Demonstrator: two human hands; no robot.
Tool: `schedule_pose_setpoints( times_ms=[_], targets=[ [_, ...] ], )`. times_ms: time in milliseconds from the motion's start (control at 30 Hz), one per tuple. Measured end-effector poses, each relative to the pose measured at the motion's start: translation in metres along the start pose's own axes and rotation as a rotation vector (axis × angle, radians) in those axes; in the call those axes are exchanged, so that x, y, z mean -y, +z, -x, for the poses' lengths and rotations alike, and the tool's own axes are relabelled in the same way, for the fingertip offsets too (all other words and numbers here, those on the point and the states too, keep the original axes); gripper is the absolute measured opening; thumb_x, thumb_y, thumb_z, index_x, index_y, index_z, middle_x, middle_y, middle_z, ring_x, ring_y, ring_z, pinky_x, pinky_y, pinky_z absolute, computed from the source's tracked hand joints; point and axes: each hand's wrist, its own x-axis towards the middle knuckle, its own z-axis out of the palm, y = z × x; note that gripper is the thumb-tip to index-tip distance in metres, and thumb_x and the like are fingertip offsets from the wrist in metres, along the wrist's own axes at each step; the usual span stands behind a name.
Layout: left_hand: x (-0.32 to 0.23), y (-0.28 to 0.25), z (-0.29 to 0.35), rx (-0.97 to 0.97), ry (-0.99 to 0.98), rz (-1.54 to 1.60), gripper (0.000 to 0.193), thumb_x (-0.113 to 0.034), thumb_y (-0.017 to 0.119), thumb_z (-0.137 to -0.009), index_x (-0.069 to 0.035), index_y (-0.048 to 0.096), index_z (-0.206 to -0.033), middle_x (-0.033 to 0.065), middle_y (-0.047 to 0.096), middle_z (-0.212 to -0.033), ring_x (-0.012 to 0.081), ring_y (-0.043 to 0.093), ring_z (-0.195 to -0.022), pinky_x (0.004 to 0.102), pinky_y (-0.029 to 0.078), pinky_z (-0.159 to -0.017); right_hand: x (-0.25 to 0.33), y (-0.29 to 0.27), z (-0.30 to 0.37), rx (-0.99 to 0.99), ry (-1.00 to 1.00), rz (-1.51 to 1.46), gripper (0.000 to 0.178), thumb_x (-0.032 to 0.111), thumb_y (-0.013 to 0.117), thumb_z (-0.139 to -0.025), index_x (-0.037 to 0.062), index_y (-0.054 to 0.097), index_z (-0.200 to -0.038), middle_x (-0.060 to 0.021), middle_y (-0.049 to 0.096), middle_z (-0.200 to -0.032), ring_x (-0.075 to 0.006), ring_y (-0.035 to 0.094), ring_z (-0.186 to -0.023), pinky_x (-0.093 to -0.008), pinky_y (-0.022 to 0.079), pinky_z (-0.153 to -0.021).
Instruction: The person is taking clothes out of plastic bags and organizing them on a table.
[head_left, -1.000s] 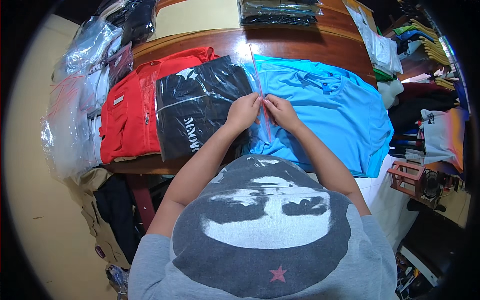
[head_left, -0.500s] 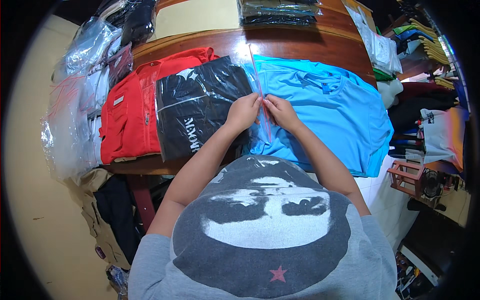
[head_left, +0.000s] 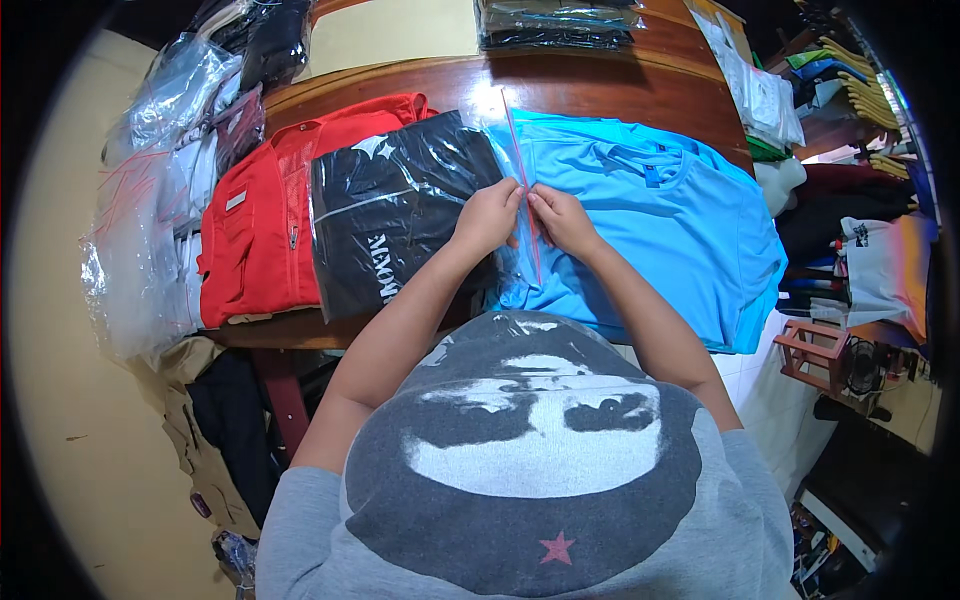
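- Pinching the red strip (head_left: 519,158) near the centre of the frame, the left hand (head_left: 488,220) has thumb and fingers pressed together on it.
- The right hand (head_left: 562,218) pinches the same strip from the other side, its fingertips just beside those of the left.
- The clear bag (head_left: 345,215) that bears this strip along its right edge lies left of both hands, its lower right part under the left hand and wrist; inside it is a folded black garment (head_left: 440,165) with white print.
- Blue shirts (head_left: 690,235) lie right of centre, partly beneath the right hand and forearm.
- A red garment (head_left: 250,245) lies left of centre, partly under the bag.
- All these rest on a brown wooden table (head_left: 400,85).
- Bagged garments (head_left: 560,25) are stacked at the top of the frame, beside a cream sheet (head_left: 390,38).
- Empty-looking plastic bags (head_left: 130,265) hang at the left.
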Motion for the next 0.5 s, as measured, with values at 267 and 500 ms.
schedule_pose_setpoints(
  times_ms=[267,500],
  targets=[
    [-0.0014,-0.0004,0.0018,0.011,-0.009,0.012,0.025,-0.021,0.043,-0.099,-0.001,0.055,-0.093,0.0143,0.057,-0.061,0.0278,0.064,-0.048,0.0399,0.050,-0.049,-0.0005,0.0003,0.0007,-0.006,-0.002,0.024,0.031,0.024,0.042,-0.103,0.0063,0.050,-0.079,-0.0015,0.049,-0.057,-0.0105,0.045,-0.042,-0.0258,0.037,-0.040],
    [-0.0029,-0.0013,0.0032,0.015,0.000,0.040,0.025,-0.021,0.043,-0.099,0.000,0.055,-0.094,0.0137,0.057,-0.061,0.0276,0.063,-0.048,0.0392,0.050,-0.048,-0.0060,-0.0003,-0.0010,-0.008,-0.015,0.038,0.029,0.024,0.043,-0.102,0.0041,0.053,-0.082,-0.0044,0.051,-0.053,-0.0143,0.049,-0.040,-0.0305,0.038,-0.040]
  ],
)
